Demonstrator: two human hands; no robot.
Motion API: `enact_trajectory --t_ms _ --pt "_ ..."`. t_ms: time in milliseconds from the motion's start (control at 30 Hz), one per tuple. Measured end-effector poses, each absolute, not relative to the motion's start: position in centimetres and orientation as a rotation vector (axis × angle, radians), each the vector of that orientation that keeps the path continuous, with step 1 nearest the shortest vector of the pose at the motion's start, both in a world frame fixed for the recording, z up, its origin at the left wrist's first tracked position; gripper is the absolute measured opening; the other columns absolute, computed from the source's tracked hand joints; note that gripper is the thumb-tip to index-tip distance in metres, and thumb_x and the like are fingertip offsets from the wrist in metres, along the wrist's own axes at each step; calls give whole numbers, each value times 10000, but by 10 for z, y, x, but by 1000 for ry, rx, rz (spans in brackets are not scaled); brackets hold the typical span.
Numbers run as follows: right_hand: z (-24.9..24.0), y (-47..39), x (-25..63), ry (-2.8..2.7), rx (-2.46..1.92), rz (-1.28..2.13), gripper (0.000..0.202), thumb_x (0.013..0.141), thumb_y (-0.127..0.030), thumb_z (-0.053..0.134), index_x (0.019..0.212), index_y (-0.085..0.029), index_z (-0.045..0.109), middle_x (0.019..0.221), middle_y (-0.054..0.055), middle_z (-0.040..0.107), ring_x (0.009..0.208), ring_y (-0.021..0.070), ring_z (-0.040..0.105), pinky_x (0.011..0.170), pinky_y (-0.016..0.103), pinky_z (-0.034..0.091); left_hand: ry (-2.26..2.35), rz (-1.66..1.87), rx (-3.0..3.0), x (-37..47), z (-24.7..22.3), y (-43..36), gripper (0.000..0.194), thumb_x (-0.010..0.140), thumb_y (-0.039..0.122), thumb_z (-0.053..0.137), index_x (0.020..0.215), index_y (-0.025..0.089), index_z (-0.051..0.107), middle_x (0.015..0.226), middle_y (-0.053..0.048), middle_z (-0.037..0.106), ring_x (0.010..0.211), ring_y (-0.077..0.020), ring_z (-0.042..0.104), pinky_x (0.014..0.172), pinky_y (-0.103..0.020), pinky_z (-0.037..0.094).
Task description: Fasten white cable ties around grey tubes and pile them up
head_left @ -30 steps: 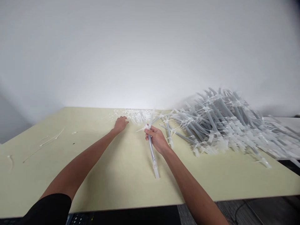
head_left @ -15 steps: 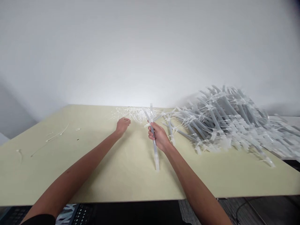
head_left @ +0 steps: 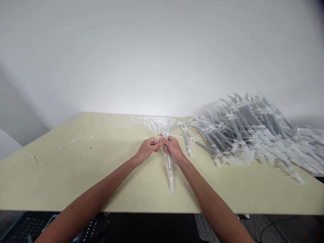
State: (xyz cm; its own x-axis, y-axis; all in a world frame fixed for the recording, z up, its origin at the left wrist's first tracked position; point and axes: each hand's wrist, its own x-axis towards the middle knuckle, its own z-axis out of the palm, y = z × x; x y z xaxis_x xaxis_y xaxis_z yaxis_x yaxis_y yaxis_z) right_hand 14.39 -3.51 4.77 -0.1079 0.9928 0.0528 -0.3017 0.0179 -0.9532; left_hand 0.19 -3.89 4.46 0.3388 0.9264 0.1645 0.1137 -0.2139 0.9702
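Observation:
My right hand [head_left: 174, 148] is closed around a branched piece of grey, see-through tubing [head_left: 169, 163], just under its white joint. The lower end with a clear sleeve points toward me; two short branches point away. My left hand [head_left: 149, 148] pinches beside that joint, its fingertips almost meeting my right thumb. A thin white strip, apparently a cable tie, shows between the fingers; most of it is hidden. Behind the hands lies a loose heap of thin white cable ties [head_left: 141, 122].
A large pile of similar tubing pieces [head_left: 238, 131] covers the table's right side against the wall. Stray cable ties [head_left: 72, 141] lie on the left of the pale yellow table [head_left: 76, 189]. Dark crates [head_left: 25, 226] stand below the front edge.
My left hand has moved right and toward me, from beside the cable tie heap to the tubing joint. The held tubing is slightly lower in view.

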Motion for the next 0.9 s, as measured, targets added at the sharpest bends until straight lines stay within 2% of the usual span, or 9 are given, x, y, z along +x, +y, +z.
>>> enact_trajectory --t_ms 67,167,233,367,533,767,900 --pt "49 -36 145 -1083 -891 1440 416 588 -344 713 914 -134 565 498 -83 390 382 24 268 321 153 185 1057 1089 1709 -4 44 -35 295 817 417 465 923 152 539 797 -41 583 682 -128 539 679 -283 438" --pt "54 -39 146 -1111 -879 1510 375 592 -309 712 888 -124 576 543 -69 404 392 14 251 322 153 148 1154 1289 1997 -17 46 -28 335 873 337 388 1177 211 456 1033 -67 526 791 -126 550 776 -298 435" --pt "57 -41 146 -1145 -873 1559 348 592 -292 711 866 -122 582 559 -64 405 399 13 244 325 154 137 1117 1276 2278 -26 49 -24 351 891 292 358 1231 257 439 1114 -66 478 874 -131 534 843 -303 411" --pt "61 -44 147 -1221 -865 1640 315 597 -289 708 839 -124 590 586 -51 432 413 16 243 334 160 137 1086 1163 2583 -36 49 -19 341 906 266 323 1208 263 482 1038 -58 490 961 -155 499 880 -299 389" --pt "62 -46 149 -1278 -866 1709 327 612 -281 703 880 -120 607 535 -71 369 412 23 216 338 168 121 1168 1148 2559 -36 48 -20 300 909 284 314 1088 228 548 971 -57 485 864 -141 508 835 -281 407" --pt "63 -45 149 -1249 -811 1725 331 655 -325 684 910 -122 628 547 -55 398 416 26 226 342 171 128 1076 1360 2496 -37 55 -25 256 904 289 330 951 193 562 1046 -81 497 955 -153 502 858 -287 396" --pt "63 -42 150 -1074 -745 1597 362 732 -416 608 974 -147 613 651 -17 485 426 30 266 346 176 171 1192 1510 2167 -33 53 -27 212 879 324 380 913 195 545 930 -59 536 835 -143 518 761 -271 417"
